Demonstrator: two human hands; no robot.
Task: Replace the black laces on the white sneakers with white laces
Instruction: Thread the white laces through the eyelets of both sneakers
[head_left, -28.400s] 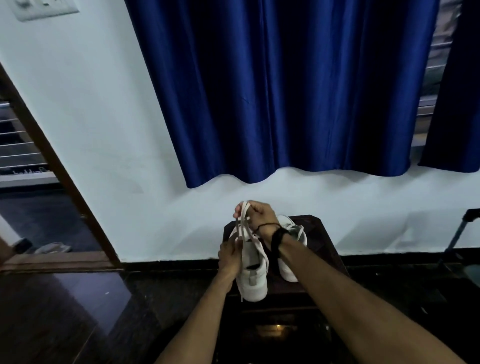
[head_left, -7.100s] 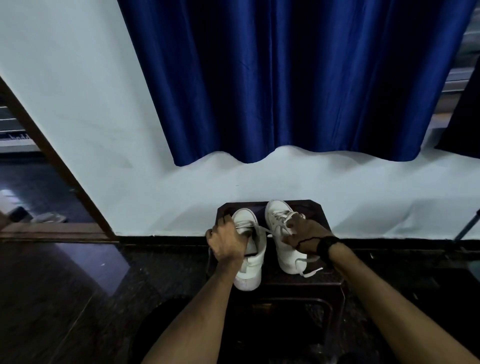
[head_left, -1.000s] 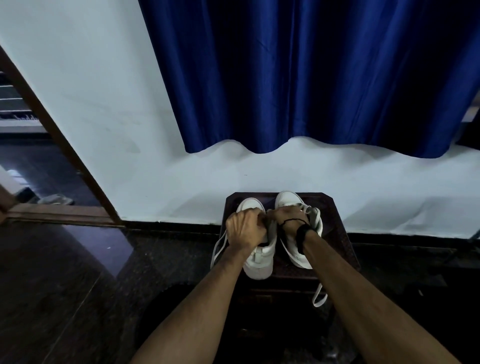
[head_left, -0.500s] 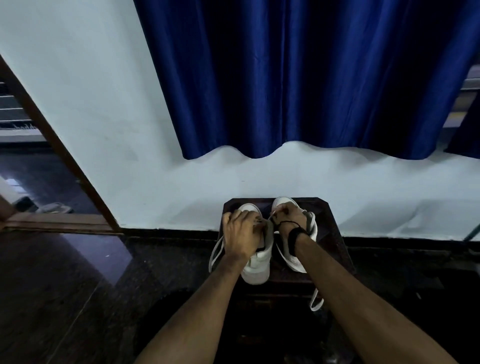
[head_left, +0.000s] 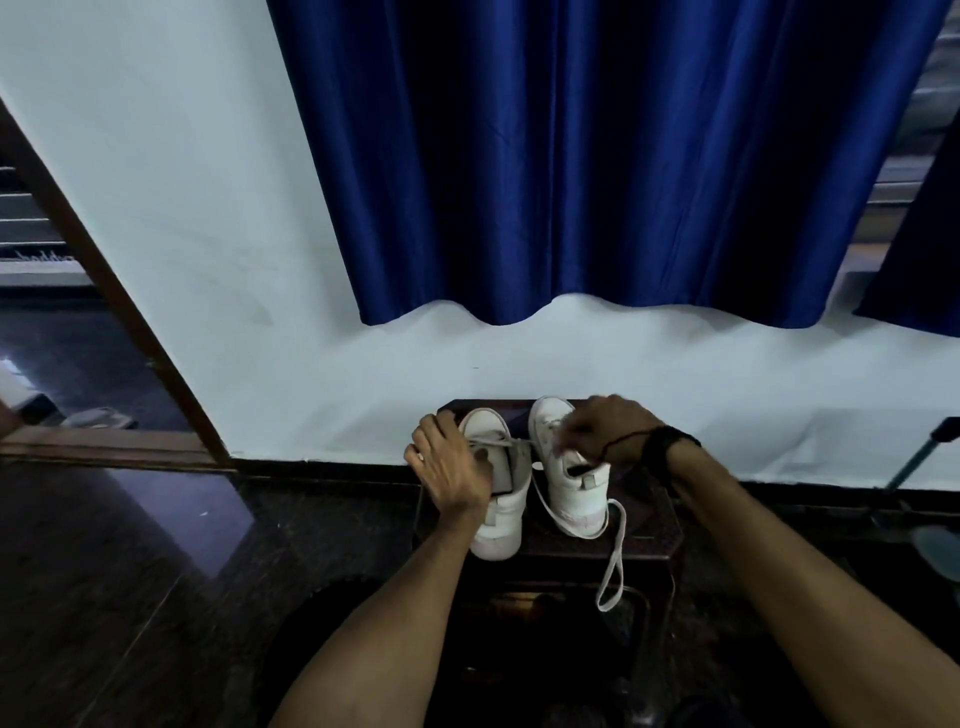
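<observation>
Two white sneakers stand side by side on a small dark wooden stool (head_left: 652, 530), toes toward the wall. My left hand (head_left: 452, 467) grips the left side of the left sneaker (head_left: 501, 525). My right hand (head_left: 608, 431), with a black wristband, is over the tongue of the right sneaker (head_left: 582, 499), fingers pinched together and blurred. A white lace (head_left: 511, 442) runs taut from the left sneaker's eyelets toward my right fingers. Another stretch of white lace (head_left: 615, 558) hangs in a loop off the stool's front edge. No black lace shows.
The stool stands against a white wall (head_left: 519, 364) under a blue curtain (head_left: 571, 156). A wooden door frame (head_left: 104, 270) is at the left, with a sandal (head_left: 98, 418) beyond it. The floor (head_left: 130, 571) is dark and glossy. A slanted metal leg (head_left: 919, 457) is at the far right.
My hands were together over the left sneaker; now they have parted. The right hand has moved right over the right sneaker, drawing the lace taut, and the left hand has slid to the shoe's left side.
</observation>
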